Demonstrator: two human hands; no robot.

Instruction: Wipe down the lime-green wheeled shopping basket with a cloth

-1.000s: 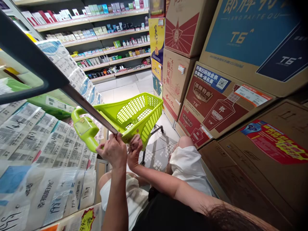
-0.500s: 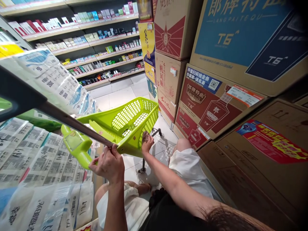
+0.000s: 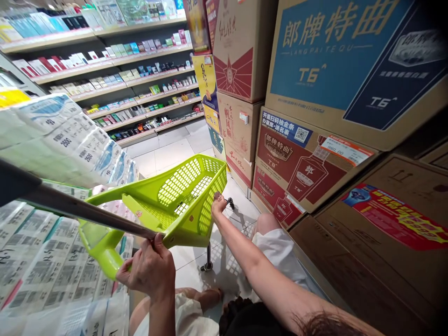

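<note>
A lime-green plastic shopping cart with lattice sides stands in front of my legs, its basket angled away to the right. My left hand is closed around the lower end of the cart's metal bar, beside the rounded green end of the basket. That bar runs up to a dark grip at the left edge. Against the lattice on the basket's right side is my right hand, its fingers curled. A small brown thing shows at its fingertips, too small to name.
Stacked cardboard liquor cartons wall the right side. Plastic-wrapped paper packs are piled at the left. Shelves of small boxes and bottles stand ahead. Pale floor tiles lie between. A caster sits under the cart.
The cart and both hands sit slightly lower and further left in view, and the shelves and cartons have shifted downward too. Both hands keep their places on the cart.
</note>
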